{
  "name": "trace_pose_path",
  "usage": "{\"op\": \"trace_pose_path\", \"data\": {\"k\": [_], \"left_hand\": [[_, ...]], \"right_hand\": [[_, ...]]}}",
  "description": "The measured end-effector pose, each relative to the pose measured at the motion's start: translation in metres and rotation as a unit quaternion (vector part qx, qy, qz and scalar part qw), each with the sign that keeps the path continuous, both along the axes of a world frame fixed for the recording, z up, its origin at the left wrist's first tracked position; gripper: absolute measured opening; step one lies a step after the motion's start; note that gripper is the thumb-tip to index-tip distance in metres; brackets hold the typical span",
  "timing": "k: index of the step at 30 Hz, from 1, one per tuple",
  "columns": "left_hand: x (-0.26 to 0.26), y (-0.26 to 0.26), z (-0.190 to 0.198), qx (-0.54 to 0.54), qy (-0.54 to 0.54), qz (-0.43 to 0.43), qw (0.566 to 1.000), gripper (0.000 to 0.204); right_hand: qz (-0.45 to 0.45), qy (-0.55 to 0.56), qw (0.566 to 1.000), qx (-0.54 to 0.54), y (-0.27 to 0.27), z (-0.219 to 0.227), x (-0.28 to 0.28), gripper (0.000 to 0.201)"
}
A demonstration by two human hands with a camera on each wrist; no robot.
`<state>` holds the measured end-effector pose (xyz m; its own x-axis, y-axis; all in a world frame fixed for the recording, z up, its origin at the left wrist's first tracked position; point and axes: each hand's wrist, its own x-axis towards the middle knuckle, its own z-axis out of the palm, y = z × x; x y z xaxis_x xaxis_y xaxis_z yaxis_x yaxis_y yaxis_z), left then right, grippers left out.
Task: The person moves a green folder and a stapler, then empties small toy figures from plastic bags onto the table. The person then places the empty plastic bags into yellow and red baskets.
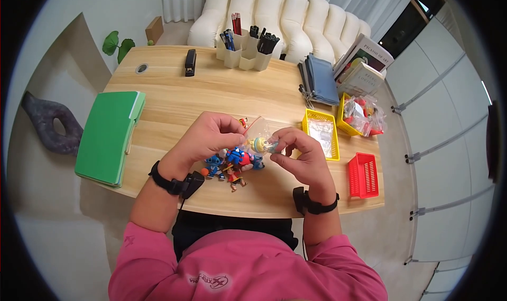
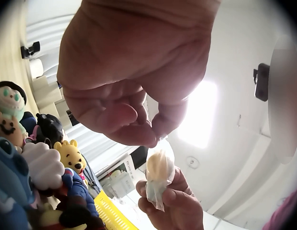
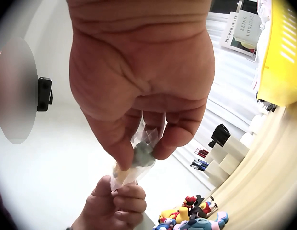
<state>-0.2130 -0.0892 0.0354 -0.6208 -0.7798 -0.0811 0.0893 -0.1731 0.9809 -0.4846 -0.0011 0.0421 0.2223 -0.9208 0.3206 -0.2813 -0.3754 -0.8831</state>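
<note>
Over the table, both hands hold a small clear zip bag (image 1: pixel 259 125) with a red strip along its mouth. Inside it is a small yellow and pale blue toy figure (image 1: pixel 257 145). My left hand (image 1: pixel 207 136) pinches the bag's mouth edge between thumb and fingertips. From the other end, my right hand (image 1: pixel 302 154) pinches the bag around the figure's grey-blue part (image 3: pixel 143 155). Below the hands lies a pile of toy figures: a blue one (image 1: pixel 214 166), one in red with a hat (image 1: pixel 235 178), and a yellow bear (image 2: pixel 72 155) among them.
To the right stand a yellow basket (image 1: pixel 337 152) of clear bags, another yellow basket (image 1: pixel 346 126) of bagged items, and a red basket (image 1: pixel 363 175). Green folders (image 1: pixel 108 134) lie left. A stapler (image 1: pixel 190 63), pen holders (image 1: pixel 247 62), blue pouches (image 1: pixel 321 79) and books (image 1: pixel 364 63) stand behind.
</note>
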Motion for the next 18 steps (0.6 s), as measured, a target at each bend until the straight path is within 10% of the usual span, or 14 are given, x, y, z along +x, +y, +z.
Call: {"op": "trace_pose_path", "data": {"k": [18], "left_hand": [[-0.006,-0.003,-0.01,-0.065,0.038,0.013,0.997,0.019]], "right_hand": [[-0.041,-0.021,0.997,-0.058,-0.004,-0.004,0.001,0.023]]}}
